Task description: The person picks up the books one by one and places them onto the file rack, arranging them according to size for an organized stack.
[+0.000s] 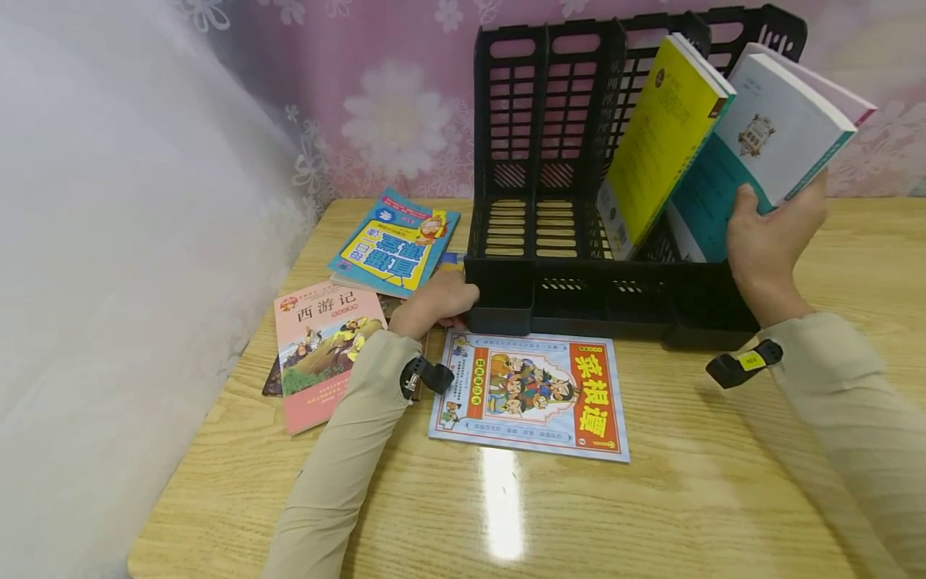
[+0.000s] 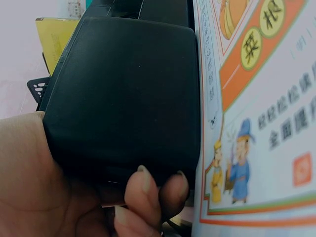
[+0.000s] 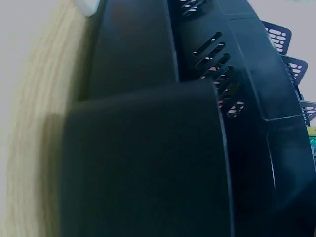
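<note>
A black slatted file rack (image 1: 600, 324) stands at the back of the table. My left hand (image 1: 437, 304) grips its front left corner; in the left wrist view, curled fingertips of that hand (image 2: 34, 173) lie under the rack's corner (image 2: 123, 94). At the right end, my right hand (image 1: 780, 233) holds a white and teal book (image 1: 788, 121), thumb on its cover, with a pinkish book (image 1: 854, 98) behind it. A yellow book (image 1: 661, 129) leans in the rack beside them. The right wrist view shows only the rack's front (image 3: 148, 163), not the hand.
A light blue comic-style book (image 1: 531, 398) lies flat in front of the rack. Left of the rack lie a blue and yellow booklet (image 1: 394, 245) and a pink book (image 1: 329, 354), with other books partly beneath them. A pink floral curtain (image 1: 391, 104) hangs behind the wooden table (image 1: 579, 515).
</note>
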Tool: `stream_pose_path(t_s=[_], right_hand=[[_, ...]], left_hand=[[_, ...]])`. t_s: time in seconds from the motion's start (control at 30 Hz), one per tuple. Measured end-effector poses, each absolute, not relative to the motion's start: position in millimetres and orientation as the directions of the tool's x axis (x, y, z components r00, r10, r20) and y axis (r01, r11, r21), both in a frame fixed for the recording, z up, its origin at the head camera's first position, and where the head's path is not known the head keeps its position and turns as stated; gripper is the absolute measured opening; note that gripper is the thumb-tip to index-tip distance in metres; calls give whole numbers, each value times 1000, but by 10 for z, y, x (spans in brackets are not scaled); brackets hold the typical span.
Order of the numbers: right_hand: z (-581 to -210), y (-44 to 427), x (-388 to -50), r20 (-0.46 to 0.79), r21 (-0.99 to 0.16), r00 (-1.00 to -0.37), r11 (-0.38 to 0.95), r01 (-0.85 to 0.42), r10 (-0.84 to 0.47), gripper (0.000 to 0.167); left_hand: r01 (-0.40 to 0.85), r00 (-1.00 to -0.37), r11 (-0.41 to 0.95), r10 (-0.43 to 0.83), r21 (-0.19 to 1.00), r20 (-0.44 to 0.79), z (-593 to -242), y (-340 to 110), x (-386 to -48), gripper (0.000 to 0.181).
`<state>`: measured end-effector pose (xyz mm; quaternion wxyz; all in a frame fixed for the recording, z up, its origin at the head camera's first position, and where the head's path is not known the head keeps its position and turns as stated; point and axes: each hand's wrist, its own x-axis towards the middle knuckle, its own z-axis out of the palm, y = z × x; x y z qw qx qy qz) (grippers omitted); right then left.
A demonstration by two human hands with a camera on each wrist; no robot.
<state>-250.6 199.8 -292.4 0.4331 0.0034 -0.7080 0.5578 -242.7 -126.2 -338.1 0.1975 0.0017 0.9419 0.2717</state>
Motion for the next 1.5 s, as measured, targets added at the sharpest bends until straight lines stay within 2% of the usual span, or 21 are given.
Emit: stream_pose_path(t_s=[0.23, 0.37, 0.5, 0.6, 0.63, 0.7, 0.8, 0.97, 1.37, 1.5], right_hand=[[-3006, 2155, -2487, 578, -792, -703, 491, -363, 414, 47], [-3070, 2279, -2410, 588, -737, -737, 597, -317, 334, 46], [-3058, 2444, -2316, 521, -626, -820, 759, -176, 239, 24], [-2999, 2569, -2272, 376, -498, -916, 864, -71, 141, 42], [-2985, 2604, -2264, 330, -449, -939, 891, -66, 97, 50], [-2976, 2652, -2261, 266, -403, -963, 911, -81, 32, 53], [-2977, 2701, -2272, 217, -391, -976, 914, -110, -24, 52], [-2965, 2729, -2290, 202, -384, -979, 918, -95, -17, 56], [-3035, 2735, -2374, 312, -394, -950, 906, -154, -26, 49], [-3040, 2702, -2437, 314, -415, -949, 902, -121, 17, 50]], left_hand=[[-115, -920, 854, 101, 508, -378, -3398, -1254, -2420, 33], [-105, -916, 855, 117, 508, -385, -3382, -1258, -2421, 39], [-99, -913, 852, 129, 515, -388, -3375, -1280, -2433, 43], [-114, -914, 851, 113, 513, -389, -3372, -1288, -2443, 42], [-121, -915, 850, 105, 514, -390, -3376, -1290, -2444, 42], [-127, -917, 850, 95, 511, -387, -3385, -1291, -2439, 41], [-128, -917, 852, 93, 508, -388, -3397, -1286, -2429, 42], [-124, -918, 856, 94, 502, -386, -3394, -1260, -2434, 47], [-121, -918, 855, 97, 505, -384, -3390, -1259, -2447, 52], [-118, -917, 856, 101, 504, -387, -3395, -1266, -2448, 53]])
